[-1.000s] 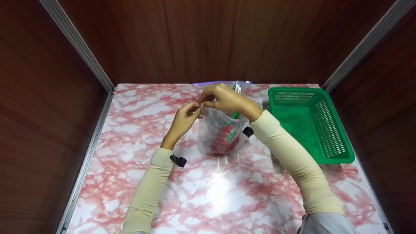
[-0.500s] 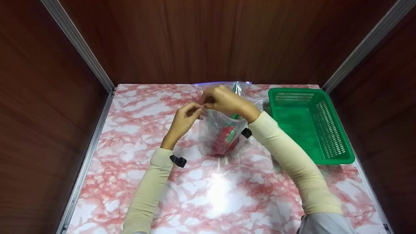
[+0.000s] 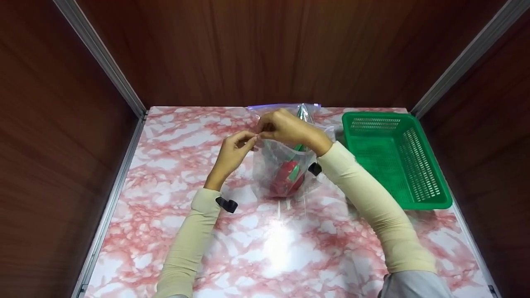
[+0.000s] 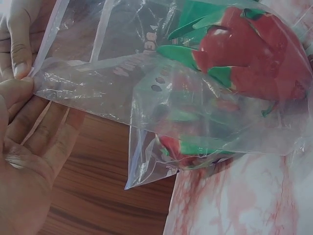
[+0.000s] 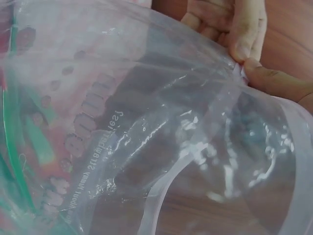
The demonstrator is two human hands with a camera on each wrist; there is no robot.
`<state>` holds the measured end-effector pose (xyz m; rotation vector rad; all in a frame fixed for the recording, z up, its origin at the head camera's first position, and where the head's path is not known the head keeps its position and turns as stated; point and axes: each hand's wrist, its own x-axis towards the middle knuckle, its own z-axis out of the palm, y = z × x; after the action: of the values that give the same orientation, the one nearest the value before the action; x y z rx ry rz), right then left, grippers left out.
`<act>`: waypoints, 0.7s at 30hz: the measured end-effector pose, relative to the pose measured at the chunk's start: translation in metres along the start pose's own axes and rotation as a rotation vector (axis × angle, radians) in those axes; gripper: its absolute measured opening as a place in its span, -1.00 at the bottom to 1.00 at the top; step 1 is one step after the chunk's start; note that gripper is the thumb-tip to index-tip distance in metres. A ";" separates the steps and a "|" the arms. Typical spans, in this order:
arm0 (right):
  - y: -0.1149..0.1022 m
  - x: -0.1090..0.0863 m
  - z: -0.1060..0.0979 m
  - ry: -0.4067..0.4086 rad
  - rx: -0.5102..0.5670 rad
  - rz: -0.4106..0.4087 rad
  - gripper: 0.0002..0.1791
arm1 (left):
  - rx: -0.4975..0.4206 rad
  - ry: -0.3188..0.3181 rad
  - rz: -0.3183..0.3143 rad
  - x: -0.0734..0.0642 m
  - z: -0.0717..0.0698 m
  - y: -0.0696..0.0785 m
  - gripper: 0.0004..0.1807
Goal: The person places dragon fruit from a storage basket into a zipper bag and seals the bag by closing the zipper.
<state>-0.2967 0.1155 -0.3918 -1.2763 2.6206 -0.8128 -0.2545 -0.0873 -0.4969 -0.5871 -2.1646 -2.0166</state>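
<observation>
A clear zip bag (image 3: 264, 179) stands with its mouth partly open, a red dragon fruit (image 4: 254, 58) with green scales inside it. At the left corner of the mouth, my left hand (image 3: 232, 155) pinches the bag's edge between thumb and fingers. My right hand (image 3: 290, 129) reaches over the mouth from the right and pinches the same corner, its fingertips meeting the left ones. Printed lettering shows on the plastic in the right wrist view. Behind stands a second zip bag (image 4: 142, 169) with a purple closure strip (image 3: 281, 106); red and green fruit shows inside it.
A green perforated basket (image 3: 385, 165) stands at the right of the pink-and-white marbled table (image 3: 174, 165). Dark wood panels (image 3: 265, 54) enclose the back and both sides, with metal rails at the corners.
Both hands keep their pinch on the bag's corner. My right hand has shifted very slightly down and right, and the bag's mouth edge has moved a little with it.
</observation>
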 end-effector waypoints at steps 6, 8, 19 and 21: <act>-0.001 -0.002 -0.001 0.001 -0.003 -0.021 -0.84 | -0.014 0.004 0.011 0.000 0.001 0.001 -0.82; 0.000 -0.002 -0.001 -0.001 -0.004 -0.034 -0.84 | -0.018 0.009 0.015 0.000 0.001 0.001 -0.82; 0.006 -0.009 -0.006 -0.010 0.003 -0.034 -0.86 | -0.028 0.026 0.034 0.001 0.002 -0.001 -0.83; 0.008 -0.010 -0.007 -0.013 -0.001 -0.026 -0.86 | -0.032 0.034 0.029 0.001 0.000 -0.001 -0.83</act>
<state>-0.2981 0.1305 -0.3915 -1.3141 2.6002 -0.8046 -0.2553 -0.0873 -0.4975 -0.5807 -2.0959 -2.0345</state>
